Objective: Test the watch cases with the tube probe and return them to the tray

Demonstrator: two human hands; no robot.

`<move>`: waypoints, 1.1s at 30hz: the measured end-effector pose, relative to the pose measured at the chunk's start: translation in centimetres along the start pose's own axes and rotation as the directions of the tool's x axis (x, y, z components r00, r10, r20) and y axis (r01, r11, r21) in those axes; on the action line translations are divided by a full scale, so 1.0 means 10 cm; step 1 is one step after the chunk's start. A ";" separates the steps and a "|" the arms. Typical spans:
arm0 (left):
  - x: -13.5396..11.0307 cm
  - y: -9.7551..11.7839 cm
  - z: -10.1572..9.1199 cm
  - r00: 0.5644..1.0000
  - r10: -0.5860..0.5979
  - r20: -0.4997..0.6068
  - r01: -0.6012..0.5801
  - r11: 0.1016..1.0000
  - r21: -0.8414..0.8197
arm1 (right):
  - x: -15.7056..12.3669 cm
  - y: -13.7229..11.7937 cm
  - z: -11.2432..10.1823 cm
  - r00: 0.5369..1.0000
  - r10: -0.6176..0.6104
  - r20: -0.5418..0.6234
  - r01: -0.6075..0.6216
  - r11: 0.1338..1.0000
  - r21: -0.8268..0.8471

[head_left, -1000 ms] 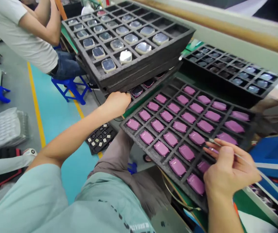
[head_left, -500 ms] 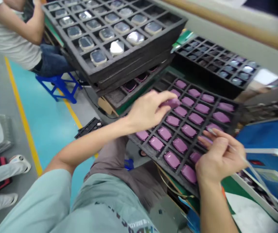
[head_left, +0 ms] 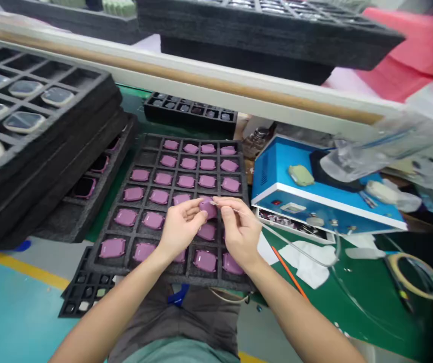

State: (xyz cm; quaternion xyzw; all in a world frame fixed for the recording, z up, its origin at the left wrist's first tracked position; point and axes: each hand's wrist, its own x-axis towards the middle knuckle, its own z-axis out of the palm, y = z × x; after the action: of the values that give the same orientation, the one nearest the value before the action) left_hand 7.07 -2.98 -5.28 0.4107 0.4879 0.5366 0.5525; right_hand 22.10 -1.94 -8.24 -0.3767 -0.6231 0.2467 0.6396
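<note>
Moved since the earlier frame: the left hand (head_left: pixel 180 227), now beside the right. Left to right: stacked foam trays (head_left: pixel 50 166) of clear domed pieces (head_left: pixel 23 88); that hand pinching a pink rounded-square piece (head_left: pixel 208 207) above a foam tray (head_left: pixel 156 139), presenting its edge to a slender pick (head_left: pixel 228 205) pinched in the right hand (head_left: pixel 241 233); blue bench unit (head_left: pixel 288 201).

This is a factory assembly workshop. A green-matted bench (head_left: pixel 353 307) carries a black foam tray (head_left: pixel 197 137) with rows of identical pink parts (head_left: pixel 186 181) in its cells, and more loaded trays stand in a stack (head_left: pixel 50 151) beside it. A blue benchtop machine (head_left: pixel 277 171) sits under a wood-railed shelf (head_left: pixel 186 80), and the teal-painted floor (head_left: pixel 12 312) has a yellow marking line (head_left: pixel 31 269).
</note>
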 end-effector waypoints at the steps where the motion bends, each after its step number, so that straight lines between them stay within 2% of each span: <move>1: 0.00 0.01 0.01 1.000 -0.001 -0.004 0.001 1.000 -0.002 | 0.01 -0.01 0.00 1.000 0.004 0.000 -0.004 1.000 0.005; 12: -0.03 0.04 0.04 0.999 0.034 -0.024 -0.035 0.999 -0.036 | 0.01 -0.03 -0.01 1.000 -0.023 0.012 0.022 0.998 0.056; 33: -0.04 0.04 0.05 0.999 0.040 -0.020 -0.041 0.999 -0.033 | 0.02 -0.01 -0.01 1.000 -0.009 0.016 0.009 0.999 0.041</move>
State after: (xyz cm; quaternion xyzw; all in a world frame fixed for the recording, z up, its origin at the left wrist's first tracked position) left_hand 7.49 -3.32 -4.73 0.4059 0.4757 0.5598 0.5437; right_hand 22.24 -1.89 -8.08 -0.3589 -0.6247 0.2594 0.6432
